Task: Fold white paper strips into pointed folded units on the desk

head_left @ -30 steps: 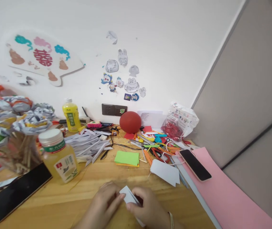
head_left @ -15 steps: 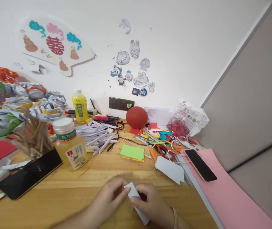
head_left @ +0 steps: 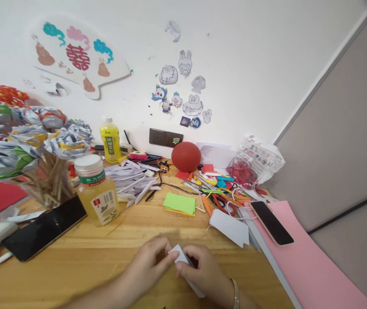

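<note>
A narrow folded strip of white paper (head_left: 196, 288) slants between my two hands near the front of the wooden table. My left hand (head_left: 153, 262) pinches its upper end between thumb and fingers. Lower down, my right hand (head_left: 204, 270) grips the strip with the thumb on top and the fingers curled behind it. Part of the paper is covered by the right hand. Just beyond my hands lie a stack of white paper sheets (head_left: 230, 227) on the right and a pad of green paper (head_left: 179, 203) straight ahead.
On the left stand a juice bottle (head_left: 104, 206), a black phone (head_left: 46, 229) and paper flowers (head_left: 64, 143) on sticks. White paper strips (head_left: 131, 180), a red balloon (head_left: 186, 157) and scissors (head_left: 223, 201) among scraps lie at the back. Another phone (head_left: 271, 223) rests on pink paper (head_left: 325, 270).
The camera view has shifted slightly. Both hands keep hold of the folded paper, and its upper end now looks more tilted or folded over than before.
</note>
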Demonstrator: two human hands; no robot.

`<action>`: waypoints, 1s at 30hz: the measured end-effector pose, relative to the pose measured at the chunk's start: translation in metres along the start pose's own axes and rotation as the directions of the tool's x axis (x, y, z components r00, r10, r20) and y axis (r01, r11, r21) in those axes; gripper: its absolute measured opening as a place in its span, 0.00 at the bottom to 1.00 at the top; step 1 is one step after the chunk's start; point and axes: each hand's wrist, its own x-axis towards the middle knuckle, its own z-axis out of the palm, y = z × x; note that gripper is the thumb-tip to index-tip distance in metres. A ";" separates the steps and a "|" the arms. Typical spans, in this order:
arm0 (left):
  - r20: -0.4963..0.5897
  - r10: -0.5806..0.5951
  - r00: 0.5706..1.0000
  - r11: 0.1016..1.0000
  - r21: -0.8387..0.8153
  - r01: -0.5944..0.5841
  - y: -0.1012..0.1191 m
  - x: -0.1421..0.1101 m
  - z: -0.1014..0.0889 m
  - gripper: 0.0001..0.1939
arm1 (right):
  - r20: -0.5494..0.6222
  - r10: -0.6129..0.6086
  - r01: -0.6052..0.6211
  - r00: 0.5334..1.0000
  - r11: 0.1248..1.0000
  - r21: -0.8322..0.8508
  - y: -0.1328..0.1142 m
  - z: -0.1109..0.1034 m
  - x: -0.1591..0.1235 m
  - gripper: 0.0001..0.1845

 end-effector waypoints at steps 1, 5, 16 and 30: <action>0.011 0.005 1.000 1.000 -0.004 -0.005 0.000 -0.001 0.001 0.15 | 0.003 0.002 -0.002 1.000 1.000 0.007 0.000 0.000 0.000 0.08; 0.026 0.038 0.999 0.999 0.010 -0.038 -0.001 -0.002 0.002 0.17 | 0.017 0.014 -0.014 1.000 1.000 0.017 -0.002 0.001 0.000 0.10; -0.031 -0.086 0.996 0.990 -0.114 0.082 0.001 0.007 -0.007 0.22 | 0.090 0.134 -0.128 0.987 0.990 -0.067 -0.016 -0.024 -0.003 0.12; -0.328 -0.198 0.924 0.975 -0.168 0.149 -0.012 0.021 -0.040 0.28 | -0.193 0.032 0.001 0.981 0.986 0.166 0.016 -0.071 0.002 0.20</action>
